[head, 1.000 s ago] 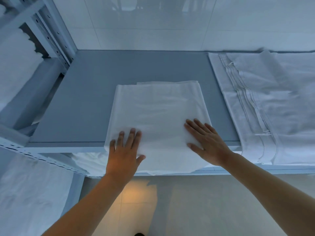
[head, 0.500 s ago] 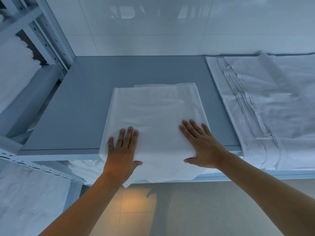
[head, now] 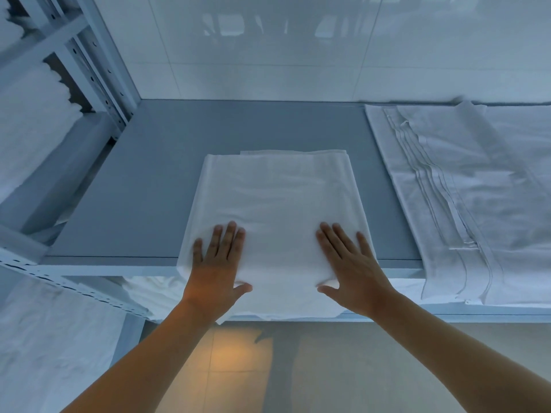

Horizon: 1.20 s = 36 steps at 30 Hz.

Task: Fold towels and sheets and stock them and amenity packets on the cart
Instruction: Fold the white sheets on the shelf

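Now – L hand point(head: 215, 272) & R hand point(head: 350, 271) flat, fingers straight, on folded sheet point(head: 277, 204) – prob. pressing.

1. Folded white sheet point(head: 277, 216) lying flat on a grey shelf point(head: 143, 186), near edge hanging over the shelf's front.
2. Left hand point(head: 216, 269) pressed flat on the sheet's near left part, fingers straight.
3. Right hand point(head: 353, 269) flat on its near right part, fingers spread.
4. Stack of white linens point(head: 477, 198) lying to the right, apart from the sheet.
5. Glossy white wall point(head: 268, 46) behind.
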Each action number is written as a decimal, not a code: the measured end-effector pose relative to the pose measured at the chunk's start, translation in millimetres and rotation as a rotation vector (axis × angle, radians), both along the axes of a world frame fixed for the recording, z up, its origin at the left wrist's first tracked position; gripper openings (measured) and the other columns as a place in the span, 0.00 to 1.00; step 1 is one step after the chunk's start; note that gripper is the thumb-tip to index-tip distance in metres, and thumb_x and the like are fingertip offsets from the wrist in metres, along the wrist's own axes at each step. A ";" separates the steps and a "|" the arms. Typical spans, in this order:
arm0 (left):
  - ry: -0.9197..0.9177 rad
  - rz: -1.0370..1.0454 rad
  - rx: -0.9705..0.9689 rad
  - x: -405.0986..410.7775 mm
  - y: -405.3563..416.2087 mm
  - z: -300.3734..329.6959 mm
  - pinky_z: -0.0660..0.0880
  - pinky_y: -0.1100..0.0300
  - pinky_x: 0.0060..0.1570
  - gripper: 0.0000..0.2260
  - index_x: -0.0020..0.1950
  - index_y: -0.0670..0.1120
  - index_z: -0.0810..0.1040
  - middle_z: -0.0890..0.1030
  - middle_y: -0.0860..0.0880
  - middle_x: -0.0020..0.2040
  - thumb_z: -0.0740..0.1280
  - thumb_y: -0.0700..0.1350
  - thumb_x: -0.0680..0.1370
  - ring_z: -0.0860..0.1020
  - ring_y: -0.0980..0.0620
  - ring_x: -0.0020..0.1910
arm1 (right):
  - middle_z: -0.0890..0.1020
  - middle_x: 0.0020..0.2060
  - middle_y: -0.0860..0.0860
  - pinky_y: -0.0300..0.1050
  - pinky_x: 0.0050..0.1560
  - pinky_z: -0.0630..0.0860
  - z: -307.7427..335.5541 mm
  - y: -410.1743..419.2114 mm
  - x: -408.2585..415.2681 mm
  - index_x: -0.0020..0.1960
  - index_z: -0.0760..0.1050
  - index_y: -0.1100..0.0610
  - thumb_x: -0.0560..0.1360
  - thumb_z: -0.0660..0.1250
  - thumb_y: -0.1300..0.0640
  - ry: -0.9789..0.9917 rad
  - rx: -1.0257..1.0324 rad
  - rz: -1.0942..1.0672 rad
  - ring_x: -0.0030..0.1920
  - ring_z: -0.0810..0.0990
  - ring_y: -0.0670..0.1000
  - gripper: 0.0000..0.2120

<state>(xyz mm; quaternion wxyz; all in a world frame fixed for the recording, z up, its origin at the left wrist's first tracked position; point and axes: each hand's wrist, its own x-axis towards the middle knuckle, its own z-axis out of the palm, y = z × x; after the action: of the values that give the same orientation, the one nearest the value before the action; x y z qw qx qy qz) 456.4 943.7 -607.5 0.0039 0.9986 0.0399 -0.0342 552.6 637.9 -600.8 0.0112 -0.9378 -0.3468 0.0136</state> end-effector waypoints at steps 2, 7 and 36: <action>-0.010 0.000 -0.020 1.1 1.6 -1.8 0.40 0.38 0.79 0.58 0.81 0.50 0.28 0.27 0.51 0.81 0.69 0.70 0.73 0.30 0.47 0.81 | 0.42 0.84 0.49 0.66 0.80 0.52 -0.2 2.1 2.7 0.85 0.41 0.53 0.68 0.71 0.32 0.011 0.005 -0.009 0.83 0.43 0.52 0.59; -0.012 0.003 -0.046 6.1 4.2 -0.8 0.41 0.38 0.79 0.61 0.82 0.50 0.32 0.30 0.51 0.82 0.70 0.72 0.68 0.33 0.47 0.82 | 0.39 0.83 0.48 0.65 0.81 0.47 4.0 3.0 13.8 0.84 0.36 0.52 0.65 0.70 0.29 0.076 -0.040 0.016 0.83 0.38 0.50 0.63; -0.120 0.004 0.152 67.1 27.4 207.3 0.79 0.52 0.48 0.12 0.63 0.53 0.76 0.83 0.50 0.54 0.66 0.46 0.79 0.83 0.42 0.52 | 0.84 0.54 0.48 0.50 0.46 0.79 195.1 47.8 62.5 0.63 0.74 0.48 0.81 0.65 0.47 -0.216 -0.032 -0.086 0.52 0.84 0.58 0.12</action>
<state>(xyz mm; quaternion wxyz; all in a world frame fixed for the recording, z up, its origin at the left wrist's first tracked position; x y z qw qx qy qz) 523.6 971.1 -400.2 -0.0696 0.9962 0.0443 0.0286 615.1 685.7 -405.7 -0.0409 -0.9479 -0.3051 -0.0826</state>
